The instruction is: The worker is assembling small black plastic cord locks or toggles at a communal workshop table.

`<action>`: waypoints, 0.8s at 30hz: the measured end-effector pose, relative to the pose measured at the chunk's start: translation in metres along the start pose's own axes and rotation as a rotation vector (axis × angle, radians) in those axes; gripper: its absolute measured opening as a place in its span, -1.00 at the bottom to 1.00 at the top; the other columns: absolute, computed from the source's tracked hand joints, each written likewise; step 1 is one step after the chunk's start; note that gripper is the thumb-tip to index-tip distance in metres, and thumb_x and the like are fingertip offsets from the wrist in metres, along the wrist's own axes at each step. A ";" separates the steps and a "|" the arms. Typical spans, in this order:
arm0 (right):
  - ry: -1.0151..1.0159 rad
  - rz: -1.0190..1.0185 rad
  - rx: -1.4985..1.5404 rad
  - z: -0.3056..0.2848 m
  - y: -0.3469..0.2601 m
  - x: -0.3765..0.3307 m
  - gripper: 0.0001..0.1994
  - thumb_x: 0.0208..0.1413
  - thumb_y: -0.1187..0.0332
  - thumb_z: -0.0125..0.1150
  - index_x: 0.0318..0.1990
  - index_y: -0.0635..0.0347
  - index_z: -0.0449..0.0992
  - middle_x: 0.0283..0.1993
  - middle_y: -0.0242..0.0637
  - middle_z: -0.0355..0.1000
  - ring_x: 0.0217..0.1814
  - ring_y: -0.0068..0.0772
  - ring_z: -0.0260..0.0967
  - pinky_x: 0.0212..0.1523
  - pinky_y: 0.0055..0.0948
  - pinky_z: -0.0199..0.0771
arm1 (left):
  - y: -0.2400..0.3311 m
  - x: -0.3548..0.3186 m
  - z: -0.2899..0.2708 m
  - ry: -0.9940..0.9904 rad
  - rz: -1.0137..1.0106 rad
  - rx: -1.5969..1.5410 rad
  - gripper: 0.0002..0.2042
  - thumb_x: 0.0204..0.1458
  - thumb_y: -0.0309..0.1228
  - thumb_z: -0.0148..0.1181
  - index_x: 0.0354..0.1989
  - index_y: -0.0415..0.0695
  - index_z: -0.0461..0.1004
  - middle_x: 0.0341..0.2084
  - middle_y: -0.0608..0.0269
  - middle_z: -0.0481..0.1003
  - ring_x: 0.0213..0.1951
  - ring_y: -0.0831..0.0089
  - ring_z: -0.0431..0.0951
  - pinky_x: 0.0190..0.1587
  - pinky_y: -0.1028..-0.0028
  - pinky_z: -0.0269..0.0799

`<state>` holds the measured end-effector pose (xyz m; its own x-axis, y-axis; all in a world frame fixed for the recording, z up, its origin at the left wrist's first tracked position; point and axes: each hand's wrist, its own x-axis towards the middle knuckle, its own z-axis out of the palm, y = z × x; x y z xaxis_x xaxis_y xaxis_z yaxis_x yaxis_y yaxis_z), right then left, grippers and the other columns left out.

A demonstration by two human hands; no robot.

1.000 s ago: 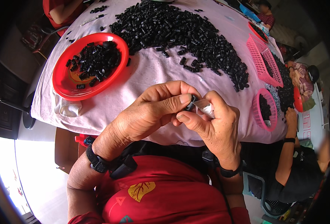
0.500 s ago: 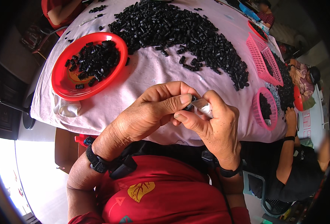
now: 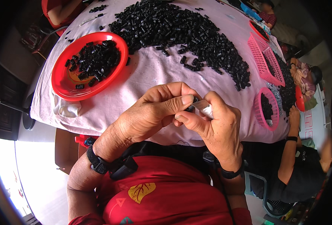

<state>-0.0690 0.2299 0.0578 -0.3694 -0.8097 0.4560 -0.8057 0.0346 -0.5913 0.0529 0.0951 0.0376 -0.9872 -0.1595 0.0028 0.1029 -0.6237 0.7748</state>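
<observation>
Over the near edge of the table, my left hand (image 3: 151, 107) pinches a small black cylindrical part (image 3: 191, 108) between thumb and fingers. My right hand (image 3: 216, 125) is closed on a flat metal blade (image 3: 202, 105), whose edge meets the black part. My fingers hide most of both pieces. Beyond my hands spreads a large heap of similar black parts (image 3: 181, 30). To the left, a red plate (image 3: 59, 90) holds more of them in a loose pile.
A pale pink cloth (image 3: 154, 67) covers the table. At the right stand a pink rectangular basket (image 3: 265, 67) and a round pink basket (image 3: 259, 112). A co-worker in black (image 3: 304, 168) sits close on my right; other people sit around the far side.
The blade in my right hand has tilted very slightly against the black part. Both hands otherwise keep their place.
</observation>
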 end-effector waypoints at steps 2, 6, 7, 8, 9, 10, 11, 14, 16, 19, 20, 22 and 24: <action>0.007 -0.010 -0.011 0.000 0.000 0.000 -0.52 -0.14 -0.06 0.40 -0.45 0.19 0.37 -0.63 -0.24 0.44 -0.63 -0.27 0.47 -0.64 -0.38 0.40 | 0.000 0.001 0.001 0.011 -0.007 0.003 -0.79 0.20 -0.36 0.05 -0.08 -0.18 0.41 -0.18 0.27 0.50 -0.14 0.52 0.51 -0.05 0.49 0.45; 0.021 -0.026 -0.028 0.002 0.000 0.001 -0.52 -0.13 -0.06 0.40 -0.45 0.19 0.37 -0.64 -0.27 0.44 -0.64 -0.30 0.47 -0.65 -0.39 0.39 | -0.002 0.001 -0.001 0.012 0.001 -0.003 -0.79 0.19 -0.36 0.06 -0.08 -0.18 0.41 -0.18 0.27 0.50 -0.14 0.51 0.51 -0.05 0.49 0.45; 0.021 -0.026 -0.028 0.002 0.000 0.001 -0.52 -0.13 -0.06 0.40 -0.45 0.19 0.37 -0.64 -0.27 0.44 -0.64 -0.30 0.47 -0.65 -0.39 0.39 | -0.002 0.001 -0.001 0.015 0.008 -0.008 -0.80 0.19 -0.36 0.06 -0.09 -0.19 0.41 -0.18 0.26 0.50 -0.14 0.51 0.51 -0.05 0.49 0.45; 0.013 -0.030 -0.054 0.002 0.000 0.001 -0.52 -0.13 -0.06 0.40 -0.45 0.19 0.37 -0.64 -0.28 0.44 -0.64 -0.31 0.46 -0.65 -0.39 0.39 | -0.003 0.001 -0.001 0.018 0.015 -0.013 -0.80 0.19 -0.36 0.07 -0.09 -0.19 0.41 -0.18 0.26 0.49 -0.14 0.51 0.51 -0.06 0.49 0.45; 0.005 -0.033 -0.081 0.001 -0.001 0.001 -0.52 -0.13 -0.06 0.40 -0.45 0.19 0.37 -0.65 -0.29 0.44 -0.65 -0.31 0.46 -0.65 -0.40 0.38 | -0.003 0.001 -0.001 0.018 0.015 -0.013 -0.80 0.19 -0.36 0.07 -0.09 -0.19 0.41 -0.18 0.26 0.49 -0.14 0.51 0.51 -0.06 0.49 0.45; 0.005 -0.033 -0.081 0.001 -0.001 0.001 -0.52 -0.13 -0.06 0.40 -0.45 0.19 0.37 -0.65 -0.29 0.44 -0.65 -0.31 0.46 -0.65 -0.40 0.38 | -0.003 0.001 0.000 0.028 0.011 -0.020 -0.80 0.19 -0.37 0.07 -0.09 -0.19 0.41 -0.18 0.26 0.49 -0.14 0.50 0.51 -0.06 0.49 0.46; 0.001 -0.038 -0.075 0.000 -0.001 0.002 -0.52 -0.13 -0.06 0.40 -0.46 0.18 0.37 -0.65 -0.29 0.44 -0.66 -0.32 0.45 -0.66 -0.40 0.38 | -0.002 0.001 0.000 0.039 0.007 -0.027 -0.80 0.18 -0.38 0.07 -0.10 -0.19 0.41 -0.18 0.25 0.49 -0.14 0.49 0.51 -0.06 0.48 0.46; -0.012 -0.032 -0.057 0.000 0.000 0.001 -0.53 -0.13 -0.05 0.39 -0.48 0.18 0.37 -0.65 -0.29 0.43 -0.67 -0.33 0.44 -0.66 -0.41 0.38 | -0.003 0.000 -0.001 0.024 0.011 -0.040 -0.80 0.18 -0.37 0.09 -0.10 -0.19 0.41 -0.18 0.25 0.49 -0.14 0.48 0.52 -0.06 0.48 0.46; -0.022 -0.022 -0.042 0.002 0.002 -0.001 -0.53 -0.12 -0.05 0.39 -0.48 0.18 0.37 -0.65 -0.28 0.43 -0.67 -0.33 0.44 -0.66 -0.41 0.37 | -0.003 0.000 0.000 0.020 0.015 -0.045 -0.79 0.17 -0.36 0.09 -0.10 -0.19 0.41 -0.18 0.25 0.49 -0.14 0.48 0.52 -0.07 0.49 0.46; -0.016 -0.025 -0.008 0.004 0.003 -0.001 -0.53 -0.13 -0.05 0.40 -0.49 0.18 0.38 -0.66 -0.26 0.43 -0.67 -0.33 0.44 -0.66 -0.41 0.38 | 0.000 0.001 0.008 0.045 0.017 -0.056 -0.80 0.17 -0.32 0.11 -0.13 -0.16 0.43 -0.29 0.36 0.48 -0.26 0.61 0.47 -0.22 0.59 0.38; 0.023 -0.033 0.030 0.004 0.003 -0.001 -0.53 -0.14 -0.05 0.41 -0.48 0.19 0.38 -0.66 -0.26 0.42 -0.67 -0.33 0.44 -0.66 -0.42 0.38 | 0.001 0.001 0.010 0.074 0.015 -0.062 -0.79 0.17 -0.28 0.12 -0.16 -0.15 0.46 -0.40 0.46 0.48 -0.38 0.73 0.43 -0.36 0.69 0.30; 0.062 -0.044 0.069 0.000 -0.001 0.000 -0.52 -0.14 -0.05 0.41 -0.48 0.19 0.38 -0.66 -0.25 0.42 -0.67 -0.33 0.44 -0.66 -0.42 0.38 | 0.001 0.000 0.008 0.065 0.022 -0.065 -0.80 0.18 -0.29 0.11 -0.16 -0.15 0.46 -0.39 0.46 0.48 -0.38 0.73 0.43 -0.36 0.69 0.31; 0.001 -0.006 -0.025 -0.006 -0.006 0.002 -0.51 -0.16 -0.06 0.42 -0.48 0.19 0.37 -0.66 -0.25 0.42 -0.66 -0.33 0.45 -0.65 -0.43 0.39 | 0.001 0.000 0.008 0.055 0.028 -0.069 -0.80 0.18 -0.30 0.11 -0.16 -0.15 0.46 -0.39 0.46 0.48 -0.38 0.72 0.44 -0.35 0.69 0.32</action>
<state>-0.0682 0.2316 0.0667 -0.3646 -0.8095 0.4601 -0.8193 0.0440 -0.5717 0.0522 0.1003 0.0437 -0.9759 -0.2179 -0.0124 0.1401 -0.6693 0.7297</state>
